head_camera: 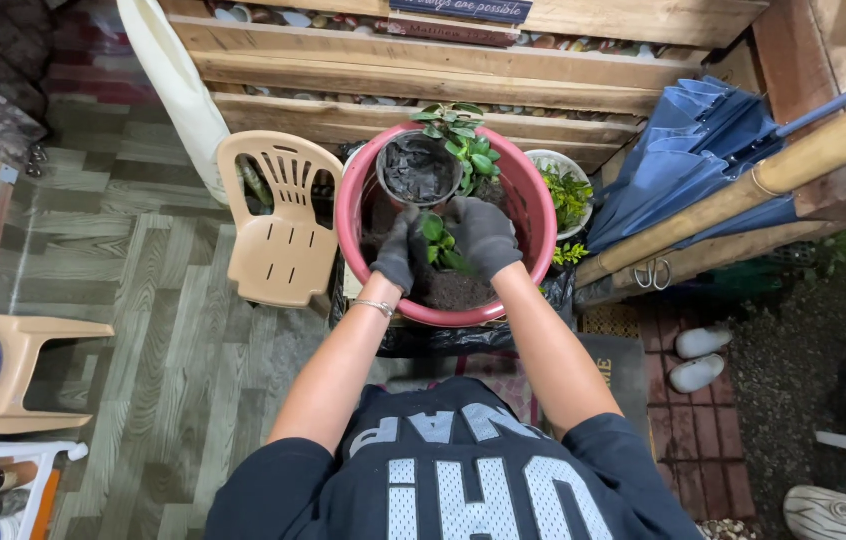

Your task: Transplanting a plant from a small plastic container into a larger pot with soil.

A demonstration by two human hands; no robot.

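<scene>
Both my hands wear dark grey gloves and reach into a large pink basin [535, 212] with dark soil at its bottom. My left hand [398, 252] and my right hand [483, 235] close around a small green-leaved plant [439, 240] from either side, pressing at its base in the soil. A small dark pot [417, 168] filled with black soil stands in the far part of the basin, with another leafy plant [463, 135] beside it.
A beige plastic child's chair [281, 222] stands left of the basin. A white pot with a green plant [567, 190] sits to the right, near a folded blue umbrella [688, 155] and a bamboo pole [793, 165]. Wooden pallets [423, 60] rise behind. White slippers [698, 358] lie on brick paving.
</scene>
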